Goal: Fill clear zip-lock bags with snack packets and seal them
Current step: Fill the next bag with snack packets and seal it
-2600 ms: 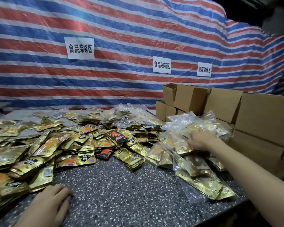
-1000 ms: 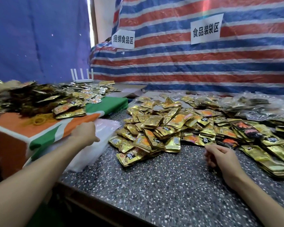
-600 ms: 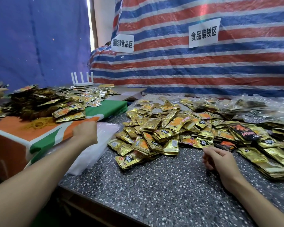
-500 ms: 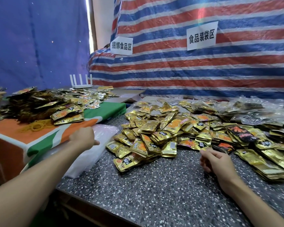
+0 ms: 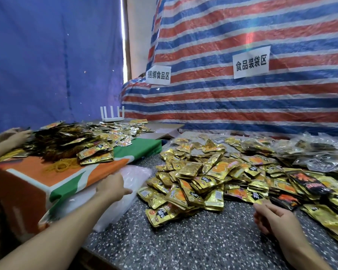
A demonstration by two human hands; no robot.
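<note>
Clear zip-lock bags (image 5: pixel 139 176) lie as a limp, milky stack at the table's left edge, directly under the left hand (image 5: pixel 112 187). That hand rests on them with its back to the camera and its fingers hidden, so I cannot tell whether it pinches a sheet or only presses. The right hand (image 5: pixel 271 218) sits on the speckled stone table (image 5: pixel 183 242), fingers loosely curled, with nothing visible in them. Just beyond its fingertips, and right of the left hand, spreads the heap of snack packets (image 5: pixel 199 180): flat, glossy gold foil pouches, crinkled and overlapping, with a few black ones among them.

The risks, as I judge them: the bags look thin and slick and probably cling, so one pull could lift several or drag the stack off the edge. The foil packets slide on one another, so a hasty grab may scatter them.

Left of the left hand, an orange-and-green cloth (image 5: pixel 70 184) carries rubber bands (image 5: pixel 57 166), and another person's hands (image 5: pixel 16 134) work beyond it. Far right of the heap lie filled bags (image 5: pixel 320 154), in front of a striped tarp (image 5: pixel 242 104).
</note>
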